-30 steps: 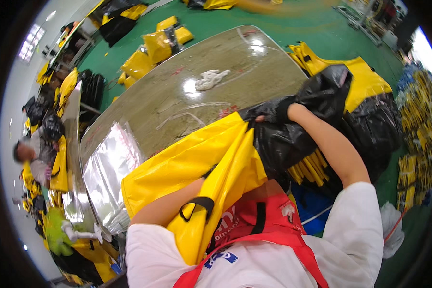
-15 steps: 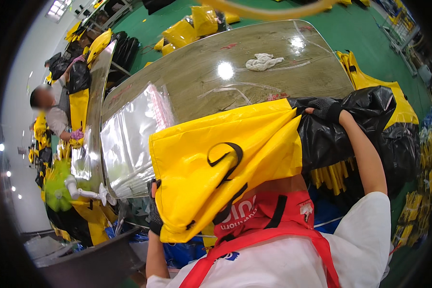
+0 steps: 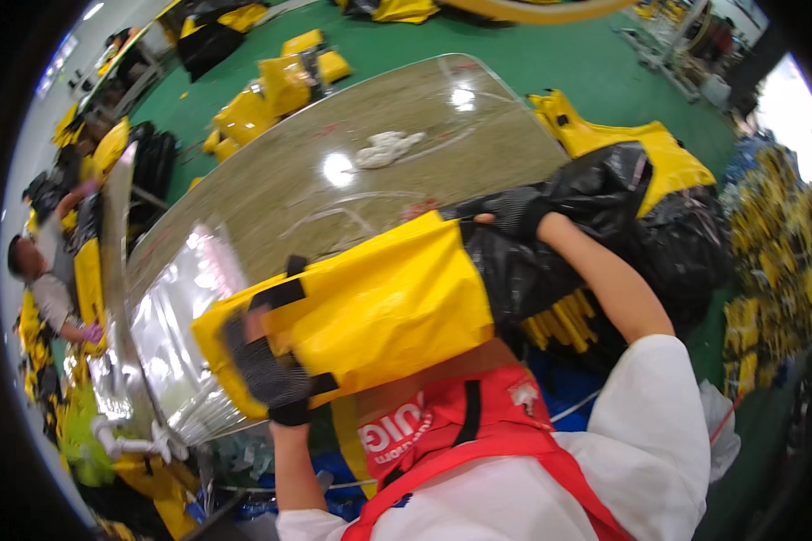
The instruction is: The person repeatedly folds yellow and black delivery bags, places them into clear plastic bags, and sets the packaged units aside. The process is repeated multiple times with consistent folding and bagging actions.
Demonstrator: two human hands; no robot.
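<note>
A yellow and black coated-fabric piece [image 3: 397, 302] lies across the table's near edge, its yellow part folded into a rough rectangle with black straps. My left hand [image 3: 266, 361], in a dark knit glove with bare fingertips, is on the yellow part's left end beside a strap. Motion smears its fingers, so their grip is unclear. On the black part [image 3: 505, 270], my right hand [image 3: 519, 215], gloved alike, is closed on the material near the fold, its thumb showing. More crumpled black material [image 3: 686, 230] bunches to its right.
Clear plastic sleeves [image 3: 176, 316] lie on the left of the table [image 3: 280, 194], with a white cloth [image 3: 388, 150] farther back. A small fan [image 3: 86, 437] stands at the left. A co-worker [image 3: 50, 293] works at another table. Yellow packages [image 3: 266, 95] sit on the green floor.
My left hand has moved from the yellow part's lower left edge onto its top. The yellow part is now flatter, with different straps showing. My right hand keeps its hold; the whole view has shifted.
</note>
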